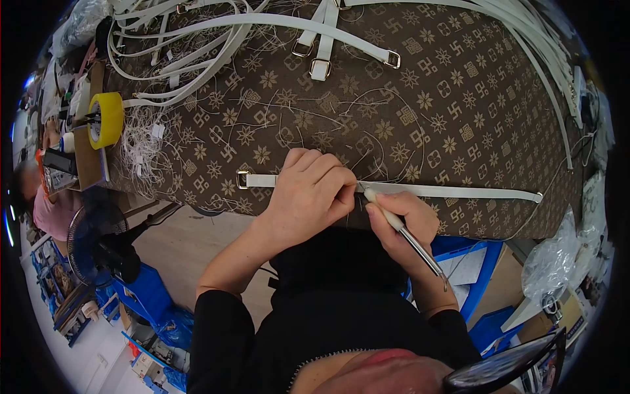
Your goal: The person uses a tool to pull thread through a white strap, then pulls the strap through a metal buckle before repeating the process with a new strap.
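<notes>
Left hand (308, 197) covering white strap (453, 192), right hand (401, 220) holding tool (412, 241), tip hidden

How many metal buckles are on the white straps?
4 buckles: one on the strap under the left hand, three at top centre. More may hide among the piled straps.

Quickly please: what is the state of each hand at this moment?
Left hand: closed, pinching the white strap.
Right hand: closed around a thin tool.
</notes>
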A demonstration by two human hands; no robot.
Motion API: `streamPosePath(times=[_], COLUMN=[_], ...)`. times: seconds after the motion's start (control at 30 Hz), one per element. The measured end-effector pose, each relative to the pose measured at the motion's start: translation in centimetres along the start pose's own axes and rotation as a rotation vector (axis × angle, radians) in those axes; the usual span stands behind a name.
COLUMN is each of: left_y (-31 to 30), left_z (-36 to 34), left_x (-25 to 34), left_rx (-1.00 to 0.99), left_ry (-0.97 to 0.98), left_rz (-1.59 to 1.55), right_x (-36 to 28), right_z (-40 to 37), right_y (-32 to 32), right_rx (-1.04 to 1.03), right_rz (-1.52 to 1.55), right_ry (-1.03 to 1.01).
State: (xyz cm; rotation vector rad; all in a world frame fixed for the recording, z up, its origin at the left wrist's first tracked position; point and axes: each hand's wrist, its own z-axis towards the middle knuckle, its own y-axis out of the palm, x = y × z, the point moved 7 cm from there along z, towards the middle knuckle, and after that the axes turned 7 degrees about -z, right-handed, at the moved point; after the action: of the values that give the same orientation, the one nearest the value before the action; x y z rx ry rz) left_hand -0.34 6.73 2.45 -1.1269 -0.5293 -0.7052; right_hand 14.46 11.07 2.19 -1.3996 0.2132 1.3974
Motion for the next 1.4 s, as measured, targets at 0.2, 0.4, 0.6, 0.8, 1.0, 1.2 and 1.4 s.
streamPosePath(times=[0.2,0.4,0.6,0.8,1.0,1.2,1.4], left_y=[0.1,0.2,0.1,0.2,0.1,-0.1,-3.0], left_z=[-0.1,0.0,0.0,0.0,-0.1,0.0,-0.5], left_x=[-0.1,-0.2,-0.1,-0.1,-0.2,-0.2,-0.9], left_rx=[0.000,-0.015,-0.016,-0.024,-0.019,0.000,0.004], left_ry=[0.002,-0.001,-0.004,0.006,0.008,0.001,-0.056], left_rz=[-0.005,0.002,-0.005,0.020,0.003,-0.018,0.140], right_x=[0.0,0.0,-0.1,-0.1,-0.1,-0.1,0.2], right_z=[0.0,0.0,0.0,0.0,0.0,0.0,-0.2], right_y=[0.0,0.0,0.0,0.0,0.0,-0.1,-0.3], right_rx=[0.012,0.005,0.001,-0.002,0.002,0.004,0.023], right_rz=[0.003,0.003,-0.009,-0.008,0.005,0.007,0.057], right_ry=[-0.011,-0.010,-0.019,-0.008,-0.013,-0.004,0.029])
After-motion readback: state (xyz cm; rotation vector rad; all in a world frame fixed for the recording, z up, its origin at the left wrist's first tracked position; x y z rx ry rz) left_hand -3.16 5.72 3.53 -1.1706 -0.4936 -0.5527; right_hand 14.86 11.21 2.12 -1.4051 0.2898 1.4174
